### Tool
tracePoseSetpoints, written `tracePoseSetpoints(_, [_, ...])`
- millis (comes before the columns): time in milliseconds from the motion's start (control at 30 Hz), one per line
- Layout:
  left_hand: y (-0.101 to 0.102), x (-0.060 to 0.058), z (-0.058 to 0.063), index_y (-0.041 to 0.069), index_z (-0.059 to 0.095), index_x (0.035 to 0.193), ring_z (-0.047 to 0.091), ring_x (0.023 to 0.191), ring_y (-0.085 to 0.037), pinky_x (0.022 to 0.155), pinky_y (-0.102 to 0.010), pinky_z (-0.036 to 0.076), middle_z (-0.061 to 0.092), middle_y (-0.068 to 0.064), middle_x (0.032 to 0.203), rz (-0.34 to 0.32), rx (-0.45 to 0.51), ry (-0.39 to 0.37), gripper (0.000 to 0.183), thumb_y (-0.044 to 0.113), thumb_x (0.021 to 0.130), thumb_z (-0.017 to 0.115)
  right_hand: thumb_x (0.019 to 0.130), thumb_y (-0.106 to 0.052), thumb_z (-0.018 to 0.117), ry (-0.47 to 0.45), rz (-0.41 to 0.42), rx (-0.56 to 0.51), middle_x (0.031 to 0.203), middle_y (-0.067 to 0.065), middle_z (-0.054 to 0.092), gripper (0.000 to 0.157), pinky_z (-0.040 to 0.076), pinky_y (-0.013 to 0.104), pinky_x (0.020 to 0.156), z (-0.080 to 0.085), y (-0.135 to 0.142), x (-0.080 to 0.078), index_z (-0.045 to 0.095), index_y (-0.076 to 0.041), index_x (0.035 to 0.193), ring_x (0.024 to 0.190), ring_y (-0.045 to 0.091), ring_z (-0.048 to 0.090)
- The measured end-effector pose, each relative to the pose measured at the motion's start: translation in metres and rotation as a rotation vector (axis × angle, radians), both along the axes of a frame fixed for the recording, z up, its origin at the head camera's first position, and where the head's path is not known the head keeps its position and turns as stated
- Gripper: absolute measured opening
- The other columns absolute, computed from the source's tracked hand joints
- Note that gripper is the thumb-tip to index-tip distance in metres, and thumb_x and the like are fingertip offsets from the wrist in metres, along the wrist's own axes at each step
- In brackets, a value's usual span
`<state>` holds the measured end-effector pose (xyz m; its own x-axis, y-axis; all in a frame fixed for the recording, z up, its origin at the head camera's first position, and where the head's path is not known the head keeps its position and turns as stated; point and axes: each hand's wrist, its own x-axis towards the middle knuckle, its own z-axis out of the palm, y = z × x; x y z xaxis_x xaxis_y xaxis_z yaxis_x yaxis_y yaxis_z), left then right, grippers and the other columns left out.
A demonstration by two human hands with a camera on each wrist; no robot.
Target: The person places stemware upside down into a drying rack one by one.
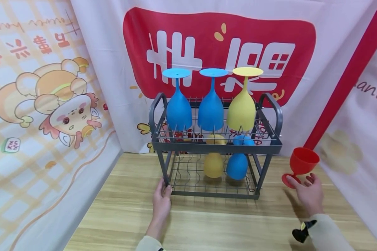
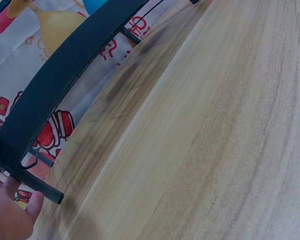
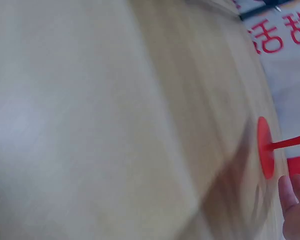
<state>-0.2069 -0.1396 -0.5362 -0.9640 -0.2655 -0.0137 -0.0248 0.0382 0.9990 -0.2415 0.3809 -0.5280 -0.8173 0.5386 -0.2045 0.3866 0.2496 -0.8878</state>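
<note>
A dark grey two-tier rack point(image 1: 218, 148) stands on the table. My left hand point(image 1: 161, 199) grips its front left post low down; in the left wrist view, fingers point(image 2: 36, 206) curl about the post. On the upper tier, two blue goblets point(image 1: 179, 108) and a yellow goblet point(image 1: 242, 109) hang upside down. The lower tier holds another yellow goblet point(image 1: 213, 165) and a blue goblet point(image 1: 237, 166), also inverted. Right of the rack, a red goblet point(image 1: 304, 161) has its bowl upward. My right hand point(image 1: 311, 195) is beside its base and stem, fingers spread; the right wrist view shows fingers apart from the stem.
The wooden table point(image 1: 207, 226) runs under and in front of the rack. Printed cloth point(image 1: 106, 69) hangs behind it and along both sides. A black bow point(image 1: 303, 232) sits on the right sleeve.
</note>
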Motion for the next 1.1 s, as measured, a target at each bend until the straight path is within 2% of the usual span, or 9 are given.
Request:
tracePoseSetpoints(67, [-0.001,0.001,0.001,0.019,0.044,0.161,0.039,0.156,-0.042,0.127,-0.065,0.03,0.045,-0.017,0.165,0.0,0.005,0.003,0.053,0.011,0.109,0.051,0.089,-0.065,0.074,0.005,-0.021,-0.026,0.177,0.023,0.015,0.124,0.034,0.064,0.126,0.003,0.001,-0.007,-0.001,-0.01,0.171,0.158,0.049,0.027])
tracePoseSetpoints(233, [0.001,0.002,0.002,0.019,0.044,0.161,0.039,0.156,-0.042,0.127,-0.064,0.03,0.046,-0.017,0.165,-0.004,0.019,0.017,0.053,0.01,0.109,0.052,0.086,-0.064,0.079,0.007,-0.077,-0.091,0.179,0.014,0.013,0.126,0.039,0.059,0.126,0.018,0.007,-0.022,-0.001,-0.02,0.172,0.158,0.043,0.026])
tracePoseSetpoints(300, [0.002,0.002,0.002,0.019,0.045,0.161,0.04,0.156,-0.041,0.127,-0.064,0.03,0.046,-0.016,0.165,-0.003,0.016,0.02,0.053,0.01,0.109,0.052,0.085,-0.064,0.079,-0.004,-0.073,-0.094,0.18,0.012,0.011,0.125,0.041,0.06,0.124,0.025,0.009,-0.026,-0.001,-0.022,0.171,0.16,0.043,0.023])
tracePoseSetpoints(400, [0.002,0.001,0.002,0.019,0.046,0.16,0.04,0.155,-0.042,0.127,-0.064,0.031,0.046,-0.016,0.165,-0.001,0.009,0.023,0.053,0.009,0.109,0.052,0.085,-0.063,0.08,-0.021,-0.045,-0.05,0.179,0.016,0.011,0.127,0.045,0.065,0.118,0.03,0.009,-0.031,-0.002,-0.016,0.171,0.16,0.047,0.021])
tracePoseSetpoints(533, [0.001,0.001,0.001,0.02,0.048,0.159,0.042,0.154,-0.042,0.126,-0.063,0.032,0.048,-0.016,0.164,0.004,0.001,0.029,0.052,0.008,0.108,0.052,0.088,-0.06,0.079,-0.025,-0.03,-0.042,0.179,0.017,0.01,0.125,0.045,0.065,0.118,0.032,0.006,-0.034,-0.003,-0.015,0.171,0.16,0.047,0.02])
tracePoseSetpoints(733, [0.0,0.002,0.001,0.019,0.046,0.16,0.041,0.154,-0.043,0.126,-0.066,0.032,0.047,-0.017,0.164,0.0,0.0,0.018,0.053,0.009,0.109,0.052,0.088,-0.062,0.078,0.001,-0.044,-0.061,0.18,0.013,0.011,0.123,0.043,0.064,0.121,0.033,0.003,-0.032,-0.002,-0.019,0.171,0.161,0.044,0.02])
tracePoseSetpoints(933, [0.0,0.002,-0.001,0.022,0.046,0.161,0.042,0.154,-0.042,0.126,-0.065,0.032,0.046,-0.017,0.165,-0.001,0.002,0.004,0.053,0.011,0.109,0.052,0.085,-0.066,0.078,0.03,-0.03,-0.055,0.179,0.012,0.013,0.125,0.049,0.059,0.118,0.029,0.004,-0.026,-0.003,-0.024,0.17,0.159,0.04,0.022])
tracePoseSetpoints(1033, [0.0,0.001,-0.001,0.024,0.046,0.16,0.042,0.154,-0.042,0.126,-0.064,0.032,0.045,-0.017,0.166,0.0,0.0,-0.006,0.052,0.011,0.109,0.052,0.087,-0.063,0.078,0.058,-0.004,-0.02,0.178,0.013,0.017,0.122,0.058,0.047,0.103,0.025,0.003,-0.018,-0.002,-0.024,0.17,0.157,0.04,0.025])
tracePoseSetpoints(1100, [0.0,0.001,-0.001,0.024,0.046,0.16,0.041,0.155,-0.041,0.127,-0.062,0.032,0.045,-0.016,0.166,0.002,0.004,-0.01,0.053,0.011,0.109,0.052,0.089,-0.06,0.079,0.073,0.013,0.009,0.177,0.014,0.019,0.119,0.059,0.033,0.089,0.022,0.001,-0.012,0.0,-0.022,0.169,0.155,0.04,0.027])
